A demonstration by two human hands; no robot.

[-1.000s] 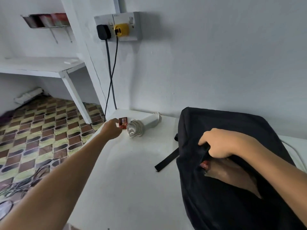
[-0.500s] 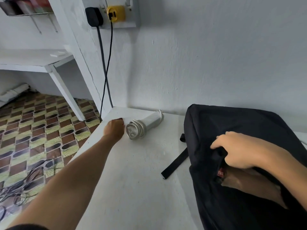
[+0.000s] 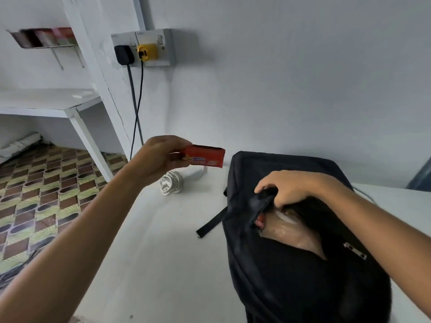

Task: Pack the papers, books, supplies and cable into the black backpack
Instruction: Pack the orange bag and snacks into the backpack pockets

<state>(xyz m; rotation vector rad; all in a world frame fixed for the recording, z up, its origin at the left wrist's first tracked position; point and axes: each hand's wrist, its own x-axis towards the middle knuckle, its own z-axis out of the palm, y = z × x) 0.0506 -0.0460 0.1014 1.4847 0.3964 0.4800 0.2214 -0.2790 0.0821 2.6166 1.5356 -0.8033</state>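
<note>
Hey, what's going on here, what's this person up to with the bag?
A person is packing a black backpack that lies on a white table. The right hand grips the edge of its opening and holds it open; something brown already sits inside. The left hand holds a small red packet in the air, left of the bag. A coiled white cable lies on the table, not yet packed.

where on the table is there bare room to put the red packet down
Bare table lies between the left forearm and the black backpack, in front of the coiled white cable. A smaller strip shows right of the backpack near the wall. It is crowded by the cable and the loose strap.
</note>
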